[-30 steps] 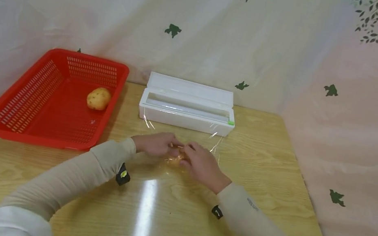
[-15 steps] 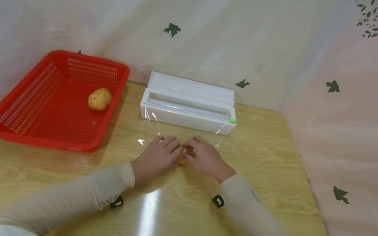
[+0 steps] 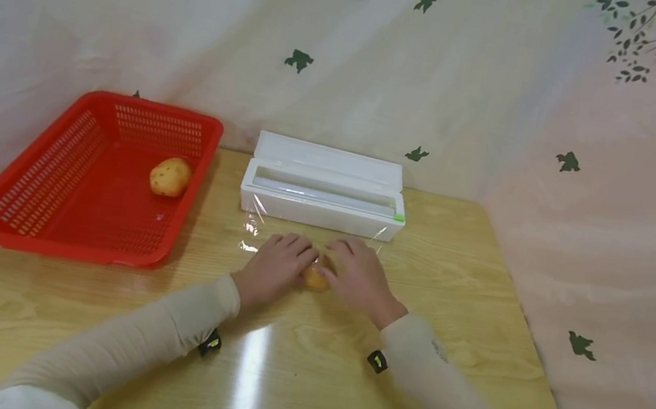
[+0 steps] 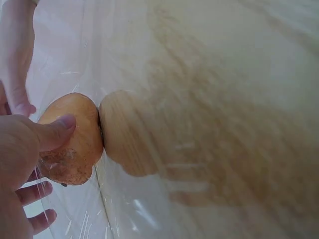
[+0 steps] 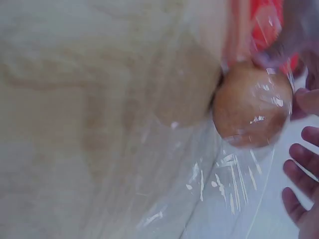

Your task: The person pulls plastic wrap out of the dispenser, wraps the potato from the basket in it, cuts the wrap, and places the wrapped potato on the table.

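A potato (image 3: 315, 278) lies on the table between the two hands, with clear plastic wrap (image 5: 229, 174) stretched over it. My left hand (image 3: 275, 264) holds the potato from its left; in the left wrist view its thumb (image 4: 57, 132) presses on the potato's skin and the other fingers reach past it. On the other side, my right hand (image 3: 361, 279) has its thumb right at the potato, its remaining fingers (image 5: 299, 164) spread and loosely bent. The wrap runs back to a white wrap dispenser box (image 3: 320, 215) whose lid stands up.
At the left stands a red plastic basket (image 3: 82, 249) holding another potato (image 3: 170, 177). Behind the wooden table (image 3: 456, 368) hangs a pale cloth backdrop (image 3: 352, 94) with leaf prints. A roll shows inside the dispenser box.
My left hand has shifted nearer and turned so that its back faces up. The right hand's fingers have loosened and spread, and more of the potato shows between the hands.
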Action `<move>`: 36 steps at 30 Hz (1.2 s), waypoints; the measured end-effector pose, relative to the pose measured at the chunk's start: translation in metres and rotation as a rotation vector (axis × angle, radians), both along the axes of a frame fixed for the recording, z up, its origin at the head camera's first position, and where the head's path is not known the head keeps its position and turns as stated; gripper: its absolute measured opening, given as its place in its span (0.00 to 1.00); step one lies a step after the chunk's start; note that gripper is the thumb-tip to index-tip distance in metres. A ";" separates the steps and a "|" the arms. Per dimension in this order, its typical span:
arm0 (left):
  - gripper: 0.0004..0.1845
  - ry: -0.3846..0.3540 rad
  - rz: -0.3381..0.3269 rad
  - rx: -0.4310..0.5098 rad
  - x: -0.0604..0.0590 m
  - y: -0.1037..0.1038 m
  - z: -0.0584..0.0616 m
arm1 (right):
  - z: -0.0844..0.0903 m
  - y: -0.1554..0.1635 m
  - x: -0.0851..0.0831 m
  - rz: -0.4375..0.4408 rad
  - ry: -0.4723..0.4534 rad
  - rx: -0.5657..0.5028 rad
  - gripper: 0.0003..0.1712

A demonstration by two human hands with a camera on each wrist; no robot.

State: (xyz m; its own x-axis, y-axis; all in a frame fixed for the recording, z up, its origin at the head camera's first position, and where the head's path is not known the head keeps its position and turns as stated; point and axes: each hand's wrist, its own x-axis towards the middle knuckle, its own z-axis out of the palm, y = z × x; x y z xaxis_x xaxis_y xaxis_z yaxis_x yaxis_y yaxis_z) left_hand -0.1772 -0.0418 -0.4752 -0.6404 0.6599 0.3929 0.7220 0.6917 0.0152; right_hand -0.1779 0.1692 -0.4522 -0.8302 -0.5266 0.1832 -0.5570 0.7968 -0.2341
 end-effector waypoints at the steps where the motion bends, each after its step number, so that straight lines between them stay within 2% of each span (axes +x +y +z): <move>1: 0.26 -0.026 0.001 0.002 -0.001 0.000 0.001 | -0.001 0.000 0.003 0.035 0.078 0.055 0.28; 3: 0.27 -0.072 0.009 -0.008 -0.003 0.000 0.002 | -0.004 -0.001 0.009 0.096 0.195 0.142 0.28; 4: 0.28 -0.094 0.016 -0.011 -0.004 0.000 0.003 | -0.005 -0.002 0.011 0.113 0.212 0.158 0.28; 7: 0.30 -0.149 0.022 -0.012 -0.009 -0.001 0.004 | -0.009 -0.003 0.012 0.089 0.196 0.194 0.34; 12: 0.33 -0.248 0.026 0.000 -0.019 -0.005 0.009 | -0.013 -0.004 0.007 0.044 0.155 0.185 0.38; 18: 0.34 -0.293 -0.018 -0.044 -0.029 -0.010 0.014 | -0.015 -0.004 0.000 0.034 0.090 0.206 0.39; 22: 0.37 -0.228 -0.001 -0.062 -0.027 -0.012 0.014 | -0.014 -0.005 -0.007 0.027 0.050 0.210 0.39; 29: 0.37 0.077 -0.027 -0.060 -0.012 -0.006 0.000 | -0.009 -0.004 -0.014 -0.007 -0.008 0.220 0.40; 32: 0.36 0.128 -0.009 -0.085 -0.010 -0.002 -0.008 | -0.008 -0.005 -0.016 -0.014 -0.022 0.218 0.40; 36: 0.33 0.148 0.036 -0.091 -0.011 0.002 -0.013 | -0.010 -0.007 -0.018 -0.003 -0.050 0.173 0.39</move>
